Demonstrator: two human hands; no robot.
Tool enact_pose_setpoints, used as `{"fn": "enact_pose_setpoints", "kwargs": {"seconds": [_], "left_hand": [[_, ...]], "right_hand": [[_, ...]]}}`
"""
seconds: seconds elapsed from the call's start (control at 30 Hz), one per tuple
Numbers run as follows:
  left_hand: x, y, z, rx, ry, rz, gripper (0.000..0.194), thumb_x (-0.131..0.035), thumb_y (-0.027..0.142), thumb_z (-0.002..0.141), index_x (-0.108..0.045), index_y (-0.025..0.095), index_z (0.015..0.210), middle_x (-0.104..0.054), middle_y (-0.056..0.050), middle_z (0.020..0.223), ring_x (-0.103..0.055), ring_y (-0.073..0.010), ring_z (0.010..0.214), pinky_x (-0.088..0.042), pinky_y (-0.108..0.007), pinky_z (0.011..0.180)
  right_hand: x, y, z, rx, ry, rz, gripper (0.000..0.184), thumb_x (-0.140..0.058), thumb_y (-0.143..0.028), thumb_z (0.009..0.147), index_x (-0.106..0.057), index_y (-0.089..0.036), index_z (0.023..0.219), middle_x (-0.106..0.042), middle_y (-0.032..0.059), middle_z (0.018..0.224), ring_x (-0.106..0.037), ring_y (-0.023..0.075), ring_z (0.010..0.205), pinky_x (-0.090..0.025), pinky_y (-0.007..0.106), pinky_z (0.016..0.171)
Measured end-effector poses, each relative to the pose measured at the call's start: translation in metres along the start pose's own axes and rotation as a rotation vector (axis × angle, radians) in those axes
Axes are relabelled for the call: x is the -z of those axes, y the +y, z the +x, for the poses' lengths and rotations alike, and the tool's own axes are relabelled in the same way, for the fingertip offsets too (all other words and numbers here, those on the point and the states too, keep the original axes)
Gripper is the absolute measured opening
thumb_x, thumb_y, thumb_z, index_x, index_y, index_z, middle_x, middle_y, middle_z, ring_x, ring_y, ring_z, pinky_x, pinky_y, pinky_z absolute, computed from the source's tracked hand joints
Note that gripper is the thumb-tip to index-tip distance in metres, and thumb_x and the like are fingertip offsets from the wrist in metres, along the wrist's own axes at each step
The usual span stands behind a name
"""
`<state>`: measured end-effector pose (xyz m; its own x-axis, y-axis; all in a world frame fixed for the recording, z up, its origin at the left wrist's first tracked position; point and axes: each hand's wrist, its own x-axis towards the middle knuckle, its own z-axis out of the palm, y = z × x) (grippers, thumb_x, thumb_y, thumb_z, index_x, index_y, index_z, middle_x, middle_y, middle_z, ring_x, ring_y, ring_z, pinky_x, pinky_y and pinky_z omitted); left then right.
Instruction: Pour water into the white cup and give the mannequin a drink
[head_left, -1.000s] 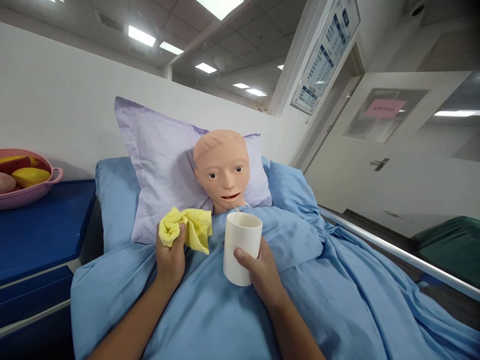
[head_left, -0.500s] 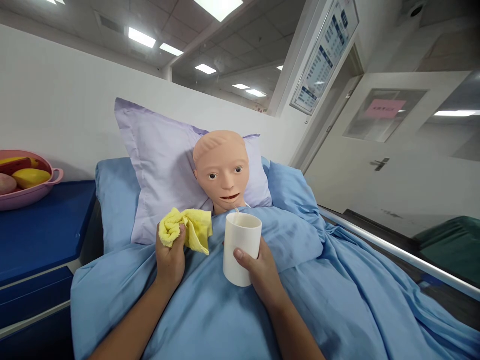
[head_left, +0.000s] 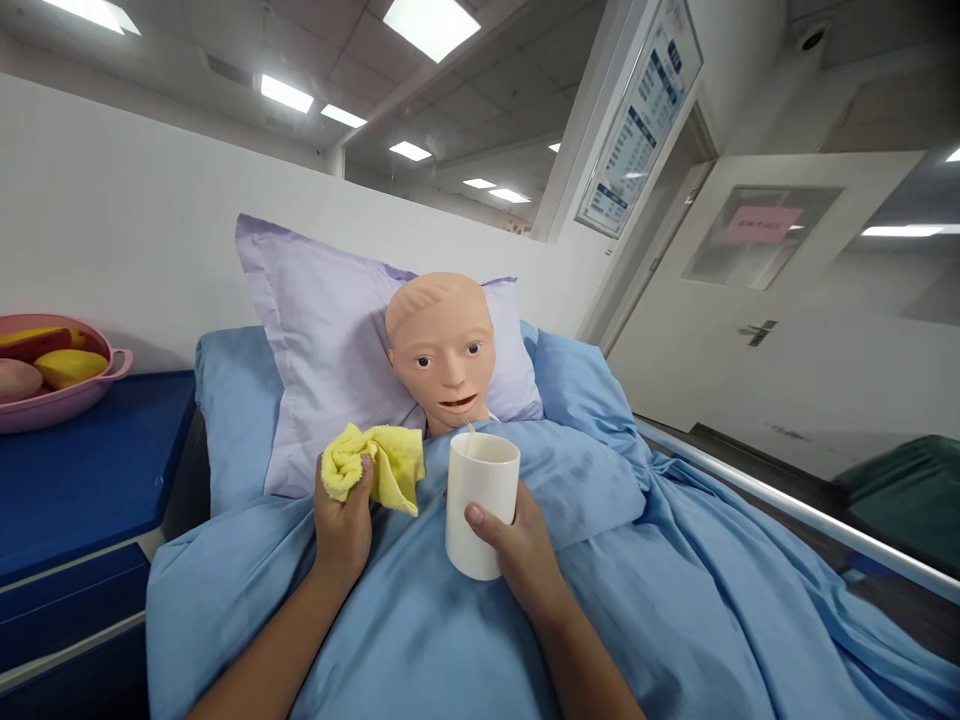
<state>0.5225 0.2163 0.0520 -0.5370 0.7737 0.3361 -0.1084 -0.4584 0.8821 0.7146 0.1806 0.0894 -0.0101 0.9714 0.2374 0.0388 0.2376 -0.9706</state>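
White cup is abt. upright in your R hand, which is clamped around it, on near side of manikin head, above blue quilt. Thin straw goes from cup twd. mouth; if it touches, cannot tell. Your L hand is clamped on yellow cloth, just left of cup. Head rests on lilac pillow, far; pink basin is at left
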Motion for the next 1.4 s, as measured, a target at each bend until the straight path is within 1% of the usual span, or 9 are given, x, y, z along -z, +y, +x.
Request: {"fn": "enact_pose_setpoints", "kwargs": {"seconds": [0.2,0.4,0.53,0.63,0.77,0.87,1.1,1.3,1.4], "left_hand": [[-0.004,0.008,0.002,0.012,-0.009,0.048,0.049,-0.071,0.061,0.081,-0.063,0.019,0.105,-0.068,-0.004,0.100,-0.064,-0.0196,0.093,-0.053,-0.031,0.082],[-0.016,0.037,0.009,-0.037,0.044,0.053,0.044,-0.070,0.052,0.086,-0.059,0.023,0.118,-0.066,-0.005,0.111,-0.065,-0.0210,0.101,-0.055,-0.034,0.087],[-0.033,0.055,0.017,-0.605,0.051,0.166,0.035,-0.066,0.027,0.090,-0.058,0.025,0.124,-0.059,-0.007,0.122,-0.059,-0.0235,0.118,-0.050,-0.041,0.105],[-0.053,0.061,0.026,-1.075,-0.082,0.263,0.045,-0.058,0.012,0.091,-0.053,0.022,0.135,-0.056,-0.012,0.129,-0.055,-0.0251,0.126,-0.048,-0.043,0.108],[-0.082,0.057,0.033,-1.432,-0.403,0.476,0.041,-0.052,0.006,0.094,-0.054,0.014,0.135,-0.063,-0.017,0.128,-0.059,-0.0258,0.126,-0.051,-0.040,0.106],[-0.097,0.051,0.032,-1.596,-0.470,0.628,0.031,-0.053,0.010,0.096,-0.059,0.010,0.126,-0.070,-0.016,0.123,-0.065,-0.0268,0.119,-0.054,-0.040,0.101],[-0.100,0.036,0.016,-1.585,-0.391,0.799,0.014,-0.055,0.014,0.097,-0.065,0.012,0.107,-0.076,-0.011,0.095,-0.073,-0.0227,0.084,-0.056,-0.037,0.080],[-0.068,0.029,0.007,-1.418,-0.506,0.745,0.023,-0.044,0.015,0.101,-0.064,0.012,0.111,-0.075,-0.012,0.099,-0.072,-0.0224,0.091,-0.058,-0.037,0.083],[-0.063,0.043,0.014,-1.481,-0.556,0.644,0.021,-0.048,0.012,0.099,-0.066,0.014,0.111,-0.075,-0.012,0.105,-0.071,-0.0228,0.100,-0.057,-0.038,0.091]], "right_hand": [[0.001,-0.001,-0.003,0.059,0.005,0.018,0.063,-0.082,-0.057,0.071,-0.064,-0.020,0.119,-0.074,0.0083,0.101,-0.068,0.0245,0.083,-0.057,0.036,0.071],[-0.001,0.006,-0.003,0.136,0.152,0.090,0.062,-0.083,-0.057,0.068,-0.068,-0.019,0.115,-0.075,0.0086,0.094,-0.069,0.0276,0.082,-0.057,0.038,0.070],[0.002,0.010,-0.001,0.141,0.273,0.133,0.063,-0.082,-0.061,0.065,-0.070,-0.018,0.110,-0.075,0.0098,0.091,-0.069,0.0298,0.081,-0.057,0.039,0.066],[0.004,0.009,0.000,0.117,0.336,0.153,0.060,-0.081,-0.061,0.067,-0.069,-0.018,0.106,-0.074,0.0096,0.091,-0.069,0.0300,0.081,-0.058,0.040,0.067],[0.002,0.004,0.000,0.102,0.384,0.238,0.062,-0.080,-0.060,0.070,-0.066,-0.020,0.114,-0.075,0.0094,0.100,-0.070,0.0306,0.087,-0.058,0.039,0.069],[0.001,0.002,0.002,0.111,0.435,0.328,0.065,-0.081,-0.058,0.071,-0.063,-0.020,0.120,-0.074,0.0090,0.106,-0.070,0.0296,0.089,-0.058,0.040,0.075],[0.003,0.004,0.004,0.053,0.450,0.391,0.056,-0.073,-0.057,0.078,-0.059,-0.022,0.119,-0.075,0.0100,0.105,-0.072,0.0303,0.084,-0.059,0.040,0.066],[0.001,0.004,0.003,0.040,0.416,0.401,0.055,-0.078,-0.054,0.075,-0.061,-0.021,0.115,-0.073,0.0089,0.099,-0.070,0.0289,0.083,-0.059,0.041,0.069],[0.001,0.003,0.003,0.058,0.420,0.378,0.053,-0.076,-0.055,0.076,-0.060,-0.021,0.113,-0.073,0.0084,0.097,-0.070,0.0287,0.082,-0.059,0.041,0.068]]}}
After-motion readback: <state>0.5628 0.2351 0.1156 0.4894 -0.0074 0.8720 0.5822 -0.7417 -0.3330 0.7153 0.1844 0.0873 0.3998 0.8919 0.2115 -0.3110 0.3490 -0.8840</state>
